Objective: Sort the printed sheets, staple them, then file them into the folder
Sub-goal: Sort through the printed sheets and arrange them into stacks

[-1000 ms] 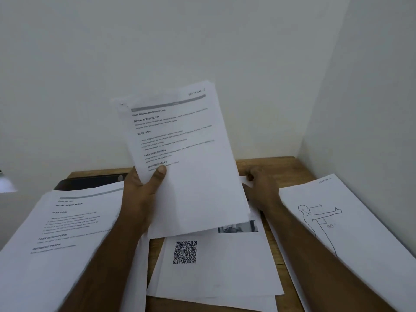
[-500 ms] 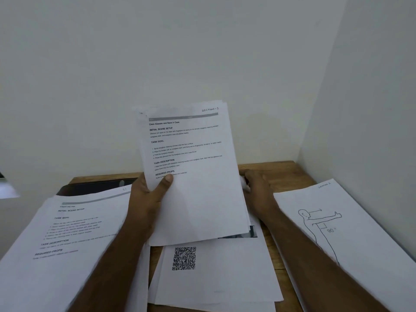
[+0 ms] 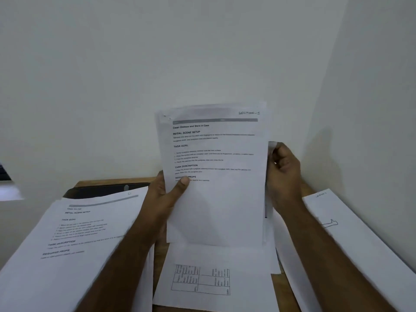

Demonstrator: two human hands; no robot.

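Note:
My left hand [image 3: 162,199] grips a sheaf of printed sheets [image 3: 216,203] upright over the desk, thumb on the front page headed "Clean Glasses and Store in Case". My right hand [image 3: 284,176] pinches a further sheet [image 3: 272,145] at its right edge, just behind the held sheaf; most of that sheet is hidden. Below lies the middle pile [image 3: 213,262], its top page showing a printed table. A pile of text pages [image 3: 78,233] lies on the left. On the right is a pile [image 3: 351,224] with a line drawing. A dark folder [image 3: 101,190] lies behind the left pile.
The wooden desk [image 3: 278,289] sits in a corner, with white walls close behind and on the right. Paper piles cover most of its top and overhang the near edge. Something pale and blurred shows at the far left edge.
My right hand lifted the QR-code sheet off the middle pile and brought it up behind the sheaf. A page with a table now tops that pile. The sheaf shifted right and straightened.

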